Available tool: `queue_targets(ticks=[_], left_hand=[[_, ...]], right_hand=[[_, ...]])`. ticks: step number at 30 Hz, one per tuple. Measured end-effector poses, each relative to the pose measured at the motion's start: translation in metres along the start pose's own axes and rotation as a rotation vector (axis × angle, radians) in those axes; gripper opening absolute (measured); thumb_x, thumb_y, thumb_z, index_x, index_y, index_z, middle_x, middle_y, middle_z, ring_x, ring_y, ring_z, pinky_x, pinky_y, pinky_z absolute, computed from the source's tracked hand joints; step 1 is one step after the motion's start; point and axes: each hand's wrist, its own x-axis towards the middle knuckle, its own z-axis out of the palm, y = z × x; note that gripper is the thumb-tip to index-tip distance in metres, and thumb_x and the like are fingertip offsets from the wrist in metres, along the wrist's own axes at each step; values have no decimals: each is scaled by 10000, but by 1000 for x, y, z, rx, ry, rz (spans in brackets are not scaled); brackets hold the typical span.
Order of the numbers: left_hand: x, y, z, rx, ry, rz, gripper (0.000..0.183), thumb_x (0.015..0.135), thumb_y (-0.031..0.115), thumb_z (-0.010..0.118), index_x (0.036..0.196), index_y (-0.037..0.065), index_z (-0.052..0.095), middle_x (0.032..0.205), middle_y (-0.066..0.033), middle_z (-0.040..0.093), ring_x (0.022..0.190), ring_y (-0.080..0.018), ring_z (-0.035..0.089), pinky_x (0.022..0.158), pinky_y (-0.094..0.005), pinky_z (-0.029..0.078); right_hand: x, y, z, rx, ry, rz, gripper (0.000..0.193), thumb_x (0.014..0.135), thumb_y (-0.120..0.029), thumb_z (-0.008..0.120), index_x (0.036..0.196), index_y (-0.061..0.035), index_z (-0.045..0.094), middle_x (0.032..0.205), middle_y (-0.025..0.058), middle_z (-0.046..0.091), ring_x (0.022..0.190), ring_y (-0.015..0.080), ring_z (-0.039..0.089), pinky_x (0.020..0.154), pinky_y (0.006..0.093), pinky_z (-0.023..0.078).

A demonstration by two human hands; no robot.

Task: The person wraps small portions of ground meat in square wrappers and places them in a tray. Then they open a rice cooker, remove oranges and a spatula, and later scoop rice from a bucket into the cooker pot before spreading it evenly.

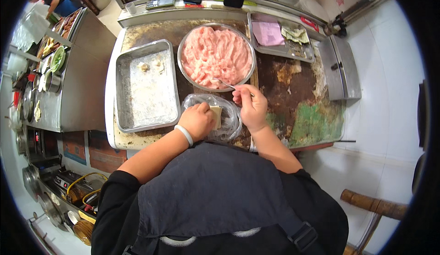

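Observation:
A round metal bowl (pixel 180 70) heaped with pink minced meat (pixel 215 53) stands at the middle of the table. My right hand (pixel 253 107) is closed around the handle of a thin metal spoon (pixel 224 83), its tip at the meat by the bowl's near edge. My left hand (pixel 197 121) has its fingers curled over pale square dough wrappers (pixel 216 116). These lie in a clear plastic bag (pixel 233 117) just below the bowl. Two small filled dumplings (pixel 158 65) sit near the far end of a rectangular metal tray (pixel 172 94) on the left.
At the back right, a shallow metal tray (pixel 275 49) holds pink paper, banknotes and coins. A metal box (pixel 346 71) stands by the right wall. A calculator (pixel 160 3) lies on the ledge behind. To the left is a steel counter (pixel 89 76) with food containers.

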Motion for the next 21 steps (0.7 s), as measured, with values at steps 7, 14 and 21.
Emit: queue_targets(ticks=[7, 14, 21], left_hand=[[9, 6, 1, 2, -6, -2, 179, 801, 219, 672, 884, 61, 678, 955, -91, 621, 922, -308, 619, 814, -432, 511], [4, 6, -22, 155, -128, -66, 634, 697, 315, 809, 1241, 63, 603, 1112, -102, 601, 1093, -310, 549, 911, -422, 478], [6, 10, -34, 117, -315, -308, 875, 634, 390, 864, 1360, 49, 513, 1195, -128, 574, 1141, -319, 539, 975, -449, 437]], right_hand=[[-9, 13, 0, 44, -53, 51, 317, 968, -77, 632, 1264, 0, 549, 781, 23, 620, 669, 66, 546, 618, 219, 463], [-52, 15, -8, -123, -72, 202, 344, 888, 5, 663, 1204, -22, 530, 799, 37, 634, 703, 73, 594, 648, 231, 486], [-40, 15, 4, -809, -324, -325, 327, 759, -54, 739, 1073, -30, 655, 1094, 142, 660, 1035, 336, 637, 904, 409, 526]])
